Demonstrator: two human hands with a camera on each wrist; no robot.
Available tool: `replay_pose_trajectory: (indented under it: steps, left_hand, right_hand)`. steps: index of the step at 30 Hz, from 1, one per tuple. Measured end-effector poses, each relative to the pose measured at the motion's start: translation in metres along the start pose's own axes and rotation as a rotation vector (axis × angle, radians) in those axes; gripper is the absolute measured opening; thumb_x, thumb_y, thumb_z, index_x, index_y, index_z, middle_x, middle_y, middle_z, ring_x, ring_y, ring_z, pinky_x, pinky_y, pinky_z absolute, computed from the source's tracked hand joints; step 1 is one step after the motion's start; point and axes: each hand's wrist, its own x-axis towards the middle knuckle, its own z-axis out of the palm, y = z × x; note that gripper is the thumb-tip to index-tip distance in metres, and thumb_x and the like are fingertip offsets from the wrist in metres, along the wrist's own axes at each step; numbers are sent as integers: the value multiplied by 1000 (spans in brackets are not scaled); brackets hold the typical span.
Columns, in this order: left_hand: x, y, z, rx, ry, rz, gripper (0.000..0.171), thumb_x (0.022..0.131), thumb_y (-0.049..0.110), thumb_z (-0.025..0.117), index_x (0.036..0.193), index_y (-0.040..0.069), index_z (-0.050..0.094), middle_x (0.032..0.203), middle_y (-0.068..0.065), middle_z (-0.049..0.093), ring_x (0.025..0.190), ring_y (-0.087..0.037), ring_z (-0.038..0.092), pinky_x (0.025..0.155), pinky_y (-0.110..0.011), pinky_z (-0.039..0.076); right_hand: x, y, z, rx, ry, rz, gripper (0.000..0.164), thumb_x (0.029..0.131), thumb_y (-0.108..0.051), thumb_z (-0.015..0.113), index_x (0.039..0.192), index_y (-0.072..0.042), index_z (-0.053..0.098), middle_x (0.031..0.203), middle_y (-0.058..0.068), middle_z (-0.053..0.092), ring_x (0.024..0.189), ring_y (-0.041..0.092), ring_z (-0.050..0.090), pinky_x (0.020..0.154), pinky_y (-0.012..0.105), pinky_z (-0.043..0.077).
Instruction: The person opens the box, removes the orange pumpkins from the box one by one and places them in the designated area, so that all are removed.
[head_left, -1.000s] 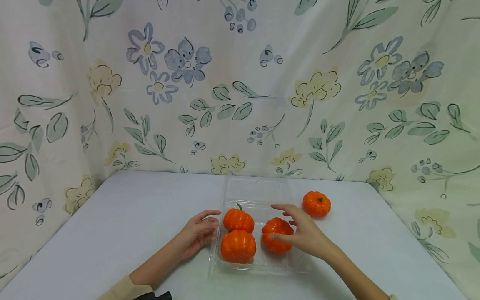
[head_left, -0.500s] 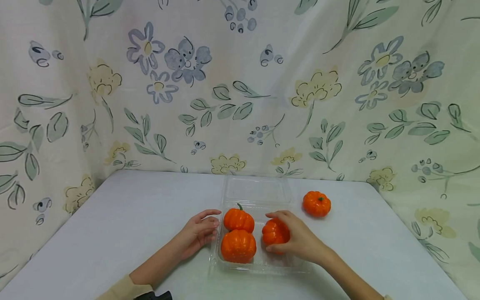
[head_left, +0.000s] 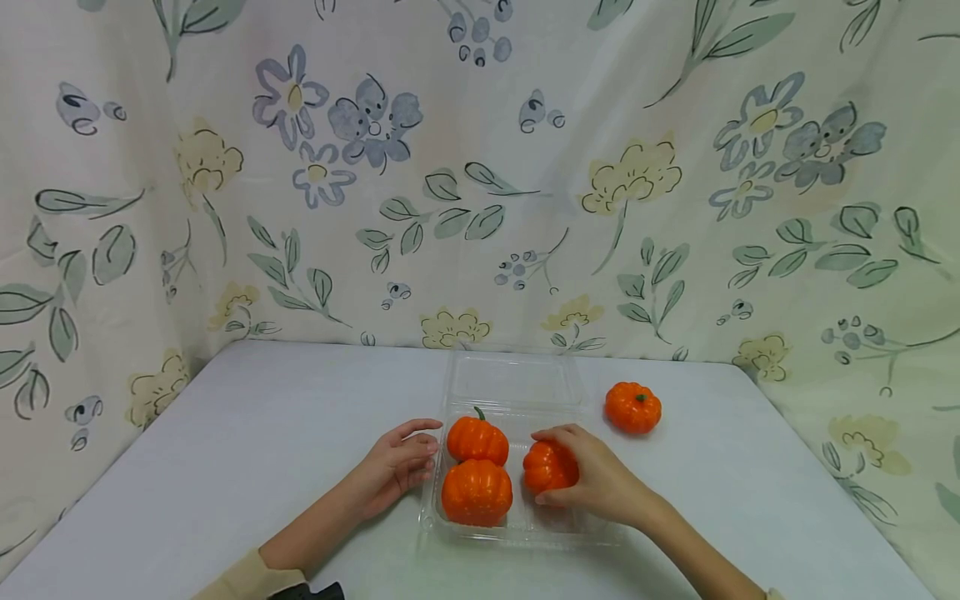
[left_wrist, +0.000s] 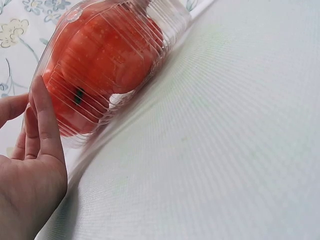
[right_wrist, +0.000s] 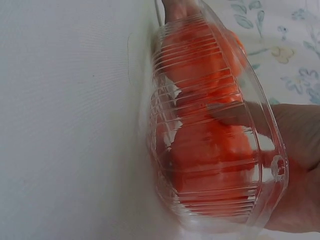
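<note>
A clear plastic clamshell box (head_left: 540,537) stands on the table with its lid (head_left: 513,379) laid back. My right hand (head_left: 600,479) reaches into its right half and grips a small orange pumpkin (head_left: 546,467), thumb in front and fingers behind. Through the clear wall in the right wrist view, that pumpkin (right_wrist: 210,165) looks low in the box; whether it touches the bottom I cannot tell. Two more pumpkins fill the left half, a rear one (head_left: 480,442) with a green stem and a front one (head_left: 477,493). My left hand (left_wrist: 37,165) rests its relaxed fingers against the box's left wall.
Another orange pumpkin (head_left: 633,408) with a green stem sits on the white table (head_left: 315,408), behind and right of the box. A floral curtain (head_left: 480,250) hangs beyond the table's back edge.
My right hand has come lower and its fingers have closed round the pumpkin in the box's right half. That pumpkin has shifted very slightly left. My left hand stays put.
</note>
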Motion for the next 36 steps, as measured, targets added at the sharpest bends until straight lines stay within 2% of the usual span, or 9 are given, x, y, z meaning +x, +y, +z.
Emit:
replay_pose_trajectory:
  steps: [13,22,29,36]
  left_hand:
    - [1,0,-1,5,-18,9,33,105,7,59,137,10,52,103,3,63,77,-7,61,77,-18,59]
    - [0,0,0,-2,-19,12,34,105,8,58,139,9,52,104,2,63,78,-8,61,78,-18,59]
    - [-1,-1,0,-9,-29,23,34,105,7,57,139,9,52,102,2,63,77,-8,61,77,-18,59]
    - [0,-1,0,-13,-22,15,34,106,9,58,139,10,52,103,2,63,78,-8,61,77,-18,59]
  right_hand:
    - [0,-1,-7,29,24,16,67,80,-27,93,137,-5,64,135,11,65,124,35,60,104,59,54]
    - [-1,-1,-13,24,54,21,67,80,-27,92,137,-6,64,133,9,65,120,32,61,98,47,57]
    - [-2,-3,-17,49,75,39,64,79,-23,93,135,-9,65,134,10,64,120,33,60,96,51,60]
    - [-3,-2,-23,36,110,23,63,79,-24,93,134,-10,65,132,8,66,118,30,62,95,49,61]
